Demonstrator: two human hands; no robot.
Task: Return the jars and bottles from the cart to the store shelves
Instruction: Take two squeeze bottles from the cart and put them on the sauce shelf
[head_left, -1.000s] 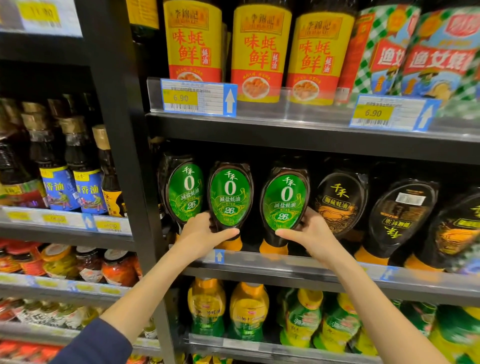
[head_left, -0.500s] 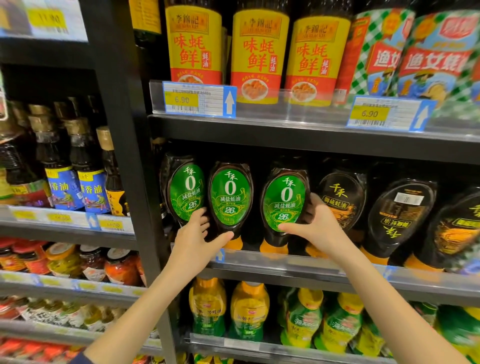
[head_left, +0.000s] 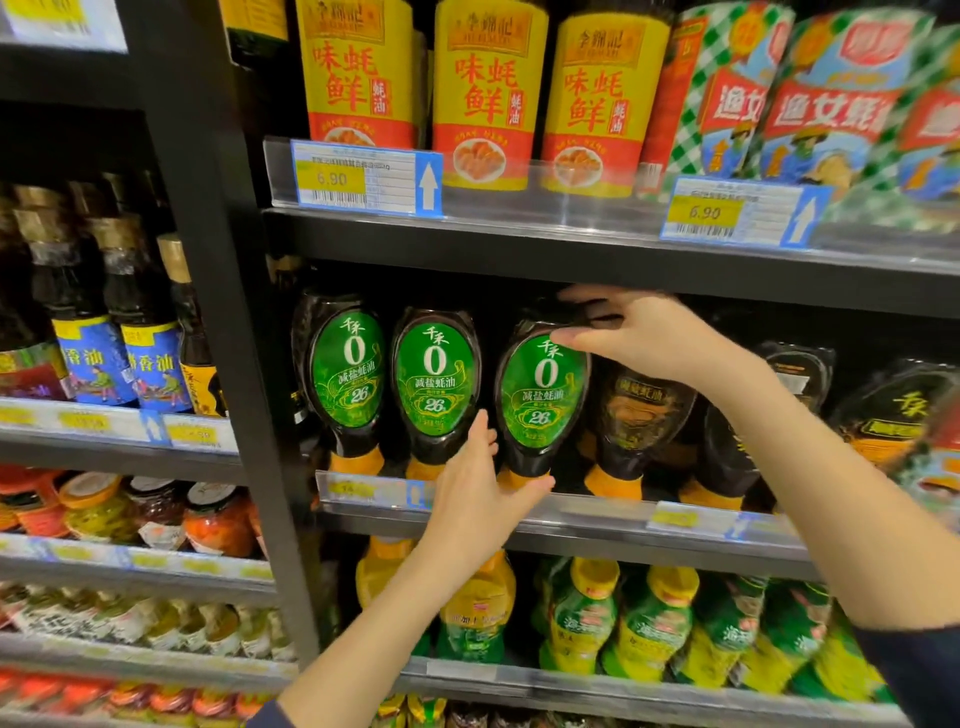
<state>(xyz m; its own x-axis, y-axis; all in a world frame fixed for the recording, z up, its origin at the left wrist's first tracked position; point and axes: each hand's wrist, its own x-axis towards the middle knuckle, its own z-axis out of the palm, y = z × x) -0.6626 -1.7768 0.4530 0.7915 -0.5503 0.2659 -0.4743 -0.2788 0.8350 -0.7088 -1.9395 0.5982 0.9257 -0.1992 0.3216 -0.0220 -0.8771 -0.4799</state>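
Note:
Three dark squeeze bottles with green oval labels stand cap-down in a row on the middle shelf (head_left: 597, 512). My right hand (head_left: 639, 338) grips the top of the third green-label bottle (head_left: 540, 395), thumb on its front and fingers over its top. My left hand (head_left: 478, 493) holds the same bottle low down. Its fingers lie up the left side of the neck, against the second green-label bottle (head_left: 434, 379), and its thumb hooks under the orange cap. The first green-label bottle (head_left: 348, 369) stands untouched at the left.
Dark-label squeeze bottles (head_left: 639, 410) stand right of the held one. Yellow-label bottles (head_left: 488, 98) fill the shelf above, green and yellow bottles (head_left: 582, 618) the shelf below. A black upright (head_left: 228, 364) separates a left bay with blue-label oil bottles (head_left: 93, 364) and jars (head_left: 218, 525).
My right hand rose from the third bottle's lower side to its top. My left hand shifted right from the second bottle to the third bottle's neck. The view moved closer.

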